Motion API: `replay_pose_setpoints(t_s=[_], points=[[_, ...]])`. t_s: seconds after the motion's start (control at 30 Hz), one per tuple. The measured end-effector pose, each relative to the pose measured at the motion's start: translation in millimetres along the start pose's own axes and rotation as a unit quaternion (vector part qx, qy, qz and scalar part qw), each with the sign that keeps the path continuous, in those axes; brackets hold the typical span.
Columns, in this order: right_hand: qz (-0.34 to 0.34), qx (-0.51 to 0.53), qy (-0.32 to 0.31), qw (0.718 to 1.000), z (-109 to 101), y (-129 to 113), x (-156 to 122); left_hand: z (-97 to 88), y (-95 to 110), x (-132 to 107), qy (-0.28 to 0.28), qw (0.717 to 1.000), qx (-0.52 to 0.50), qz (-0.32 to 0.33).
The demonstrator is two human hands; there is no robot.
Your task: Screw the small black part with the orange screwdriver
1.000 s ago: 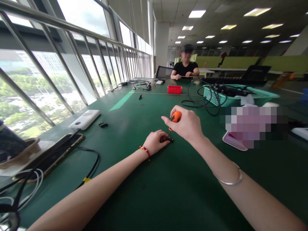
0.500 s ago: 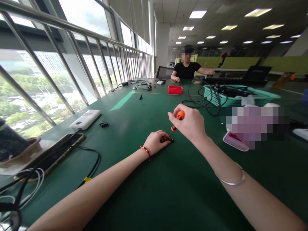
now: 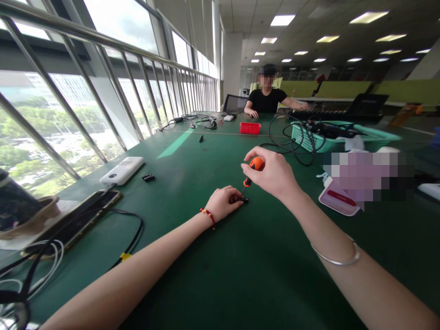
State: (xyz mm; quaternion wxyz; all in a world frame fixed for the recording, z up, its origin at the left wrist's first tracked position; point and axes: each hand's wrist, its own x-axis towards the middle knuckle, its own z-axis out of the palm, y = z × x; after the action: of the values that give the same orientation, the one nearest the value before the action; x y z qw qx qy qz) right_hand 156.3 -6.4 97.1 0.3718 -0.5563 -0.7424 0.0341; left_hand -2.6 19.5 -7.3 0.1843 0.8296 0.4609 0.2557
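My left hand (image 3: 225,202) rests on the green table (image 3: 206,288), its thumb and fingers closed around a small black part (image 3: 244,200). One end of that part pokes out past the fingertips; the rest is covered. Above it, my right hand (image 3: 271,172) holds an orange and black screwdriver (image 3: 256,163) by the handle, with the index finger lifted partly away. The slightly tilted shaft runs down to the black part beside my left fingertips. Whether the tip sits in a screw is too small to tell.
Leftward lie a small black piece (image 3: 148,177), a white power bank (image 3: 123,170), a phone (image 3: 75,222) and cables. Farther off are a red tray (image 3: 250,128) and a teal basket (image 3: 338,142) of cables. A pink-edged case (image 3: 338,198) is at right. A person (image 3: 266,98) sits opposite.
My right hand has shifted slightly right, its index finger and thumb spread a little wider around the screwdriver handle. My left hand and the black part stay put.
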Motion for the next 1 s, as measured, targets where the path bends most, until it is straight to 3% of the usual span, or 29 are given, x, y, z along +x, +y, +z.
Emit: replay_pose_setpoints(t_s=[0.27, 0.5, 0.7, 1.0], points=[[0.025, -0.041, 0.021, 0.999, 1.2, 0.3, 0.1, 0.3, 0.0, -0.3, -0.001, 1.000, -0.004, 0.004], [-0.002, 0.024, -0.034, 0.999, 1.4, 2.0, 2.0, -0.1, 0.0, 0.1, 0.001, 1.000, 0.000, 0.005], [0.022, 0.016, -0.016, 1.000, 5.6, 1.2, 0.4, -0.4, 0.6, -0.7, 0.002, 1.000, -0.007, 0.000], [-0.014, 0.044, -0.034, 0.998, 3.5, 2.2, 1.2, -0.7, 1.0, -0.5, 0.000, 1.000, 0.002, 0.002]])
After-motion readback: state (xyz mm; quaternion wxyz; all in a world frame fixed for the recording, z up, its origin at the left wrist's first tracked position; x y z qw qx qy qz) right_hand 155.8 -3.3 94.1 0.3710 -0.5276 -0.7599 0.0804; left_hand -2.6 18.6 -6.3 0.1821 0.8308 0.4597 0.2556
